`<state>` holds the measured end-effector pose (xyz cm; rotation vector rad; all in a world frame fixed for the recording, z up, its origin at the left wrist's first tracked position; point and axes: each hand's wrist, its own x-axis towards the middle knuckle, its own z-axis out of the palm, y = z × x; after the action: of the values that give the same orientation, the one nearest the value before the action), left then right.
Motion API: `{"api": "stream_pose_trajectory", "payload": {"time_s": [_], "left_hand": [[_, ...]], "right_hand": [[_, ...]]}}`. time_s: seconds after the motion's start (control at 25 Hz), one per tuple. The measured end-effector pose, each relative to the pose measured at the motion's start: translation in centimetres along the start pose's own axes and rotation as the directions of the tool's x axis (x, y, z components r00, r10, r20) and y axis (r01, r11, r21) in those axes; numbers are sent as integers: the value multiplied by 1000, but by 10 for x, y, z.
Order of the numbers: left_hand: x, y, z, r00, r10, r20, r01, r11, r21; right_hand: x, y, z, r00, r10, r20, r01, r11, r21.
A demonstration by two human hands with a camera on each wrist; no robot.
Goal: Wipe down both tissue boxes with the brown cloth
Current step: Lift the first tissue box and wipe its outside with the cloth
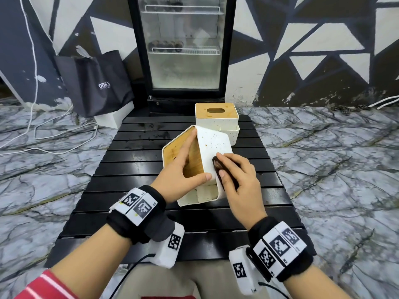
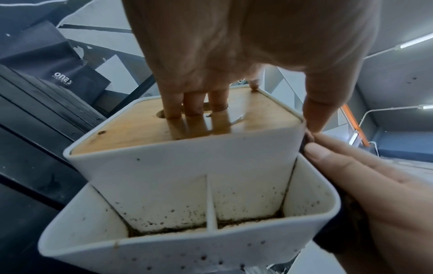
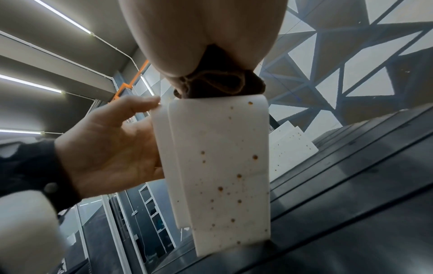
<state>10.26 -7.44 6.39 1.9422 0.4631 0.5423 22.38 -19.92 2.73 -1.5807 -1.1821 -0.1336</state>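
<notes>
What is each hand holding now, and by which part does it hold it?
The left hand holds the tilted tissue box by its wooden top, with fingers in the slot. The right hand holds the bunched brown cloth against the box's white side.

White plastic tissue box with tan wooden lid point(image 1: 207, 145), gripped by left hand point(image 1: 183, 175): brown speckles on the side under the dark brown cloth point(image 1: 222, 171) in the right hand point(image 1: 239, 182). Just beyond the grip, second white box with tan lid point(image 1: 216, 117), fewer specks. Under both, glossy black slatted table point(image 1: 129, 173). Around it, grey-white marbled floor point(image 1: 334, 160); wall point(image 1: 323, 50) has black and white triangles.
</notes>
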Motion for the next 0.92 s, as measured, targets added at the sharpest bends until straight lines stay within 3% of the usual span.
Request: {"api": "stream_pose_trajectory", "payload": {"time_s": [0.08,0.32,0.52,0.76,0.92], "left_hand": [[0,0,1,1000,-10,-26,8,998,-70],[0,1,1,1000,-28,1,28,999,-41],[-2,5,0,999,-49,-11,48,996,-78],[1,6,2,998,-67,17,68,994,-82],[-1,6,0,998,-65,13,66,993,-95]], "right_hand": [[-9,0,1,1000,-17,-14,16,1000,-5],[8,2,1,999,-42,7,42,999,-30],[9,12,-2,999,27,-45,-29,998,-49],[31,5,1,999,-8,-44,5,997,-74],[28,7,0,997,37,-62,-41,996,-79]]}}
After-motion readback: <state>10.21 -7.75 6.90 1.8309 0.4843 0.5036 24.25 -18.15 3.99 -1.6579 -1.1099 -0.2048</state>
